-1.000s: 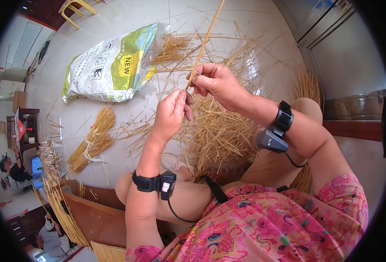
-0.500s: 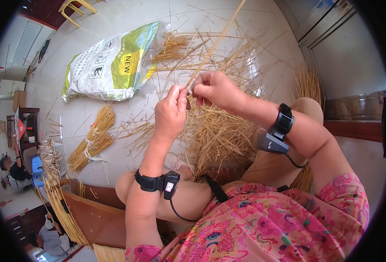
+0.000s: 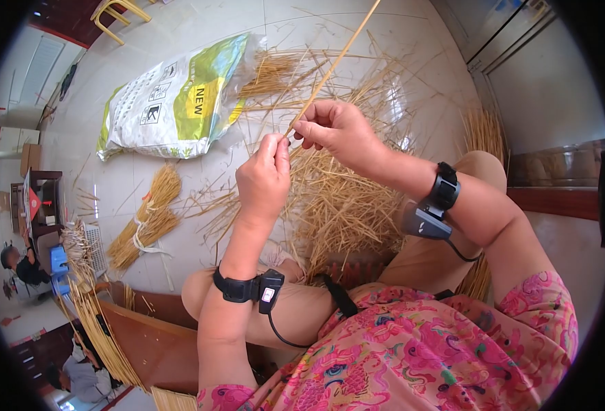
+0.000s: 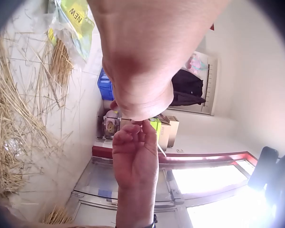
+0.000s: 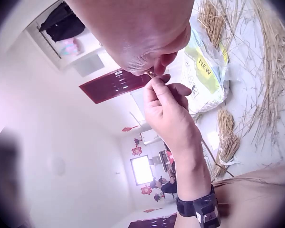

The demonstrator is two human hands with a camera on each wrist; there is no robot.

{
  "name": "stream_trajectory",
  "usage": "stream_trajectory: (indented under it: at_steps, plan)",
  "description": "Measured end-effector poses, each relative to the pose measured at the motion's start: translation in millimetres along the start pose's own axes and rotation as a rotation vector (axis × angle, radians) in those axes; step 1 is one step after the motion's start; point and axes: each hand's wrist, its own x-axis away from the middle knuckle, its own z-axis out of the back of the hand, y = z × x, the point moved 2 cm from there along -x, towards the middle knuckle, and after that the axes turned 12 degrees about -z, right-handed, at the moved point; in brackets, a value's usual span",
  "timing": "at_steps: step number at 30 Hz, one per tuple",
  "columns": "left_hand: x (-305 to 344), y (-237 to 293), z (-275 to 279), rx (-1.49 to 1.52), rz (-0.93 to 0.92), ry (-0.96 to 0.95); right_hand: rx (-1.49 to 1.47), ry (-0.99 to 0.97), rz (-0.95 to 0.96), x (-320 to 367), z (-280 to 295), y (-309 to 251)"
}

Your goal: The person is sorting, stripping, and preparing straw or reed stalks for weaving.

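Observation:
A single long straw stalk [image 3: 336, 63] slants up and away from my two hands in the head view. My left hand [image 3: 265, 177] pinches its lower end between thumb and curled fingers. Just beyond, my right hand [image 3: 340, 133] pinches the same stalk with thumb and forefinger, its other fingers bent. In the right wrist view the stalk's tip [image 5: 151, 74] shows between the left hand's [image 5: 170, 111] fingertips and the right hand. Under the hands on the floor spreads a heap of loose straw [image 3: 347, 205].
A white and green bag [image 3: 172, 103] lies on the tiles, straw [image 3: 269, 75] beside its open end. Tied straw bundles [image 3: 145, 222] lie nearer left, by a wooden board [image 3: 155, 342]. More straw [image 3: 484, 137] stands by the metal door [image 3: 549, 89] at right. Two people sit far left.
The stalk's upper end has swung to the right. My right hand came in close to the left fingertips, then drew slightly back up; the left hand shifted a little to the left.

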Motion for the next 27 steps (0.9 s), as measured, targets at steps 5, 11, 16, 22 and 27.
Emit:
stream_trajectory:
  at_steps: [5, 11, 16, 22, 27]
  plan:
    - [1.7, 6.5, -5.5, -0.123, -0.049, 0.028, -0.087, 0.084, 0.045, -0.1, -4.2, 7.6]
    - [3.3, 10.7, -8.8, -0.190, -0.105, 0.037, -0.155, 0.117, 0.034, -0.9, -6.3, 15.0]
    - [3.4, 11.2, -8.7, -0.149, -0.088, 0.008, -0.147, 0.048, 0.033, -0.4, -5.3, 16.7]
    - [3.8, 11.0, -10.3, -0.056, -0.067, 0.016, -0.174, 0.057, 0.044, 1.0, -6.6, 17.1]
    - [3.9, 10.8, -6.4, -0.147, -0.062, 0.011, -0.176, 0.082, 0.022, 4.0, -7.8, 10.1]
